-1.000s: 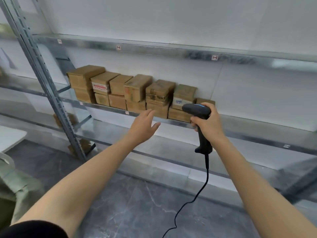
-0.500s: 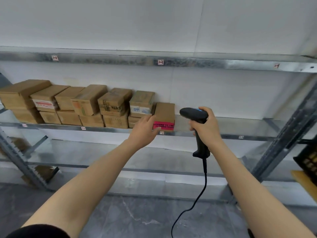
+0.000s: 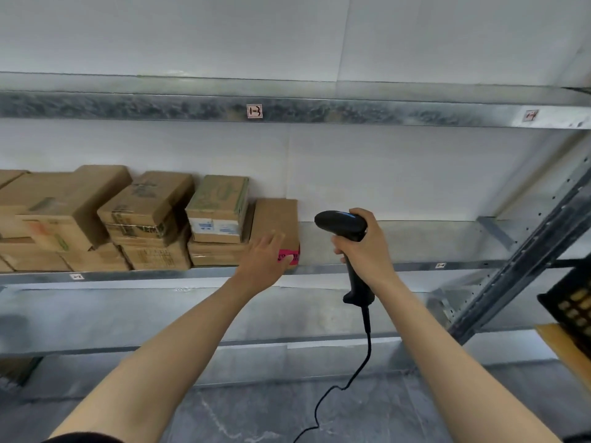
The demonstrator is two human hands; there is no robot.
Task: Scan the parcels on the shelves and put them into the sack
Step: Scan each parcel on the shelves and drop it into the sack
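Observation:
Several brown cardboard parcels stand stacked in a row on the middle metal shelf. The rightmost parcel carries a pink label on its front. My left hand reaches against the front of this parcel with fingers spread, partly covering the label. My right hand grips the handle of a black barcode scanner, held upright just right of that parcel, its head pointing left. The scanner's cable hangs down to the floor. No sack is in view.
An upper shelf runs across above, a lower shelf below. A slanted rack upright stands at the right. A black crate on a brown surface pokes in at the right edge. Grey floor lies below.
The view has swung right along the shelf. My left hand moved forward from mid-air onto the front of the pink-labelled parcel. The scanner stays in my right hand.

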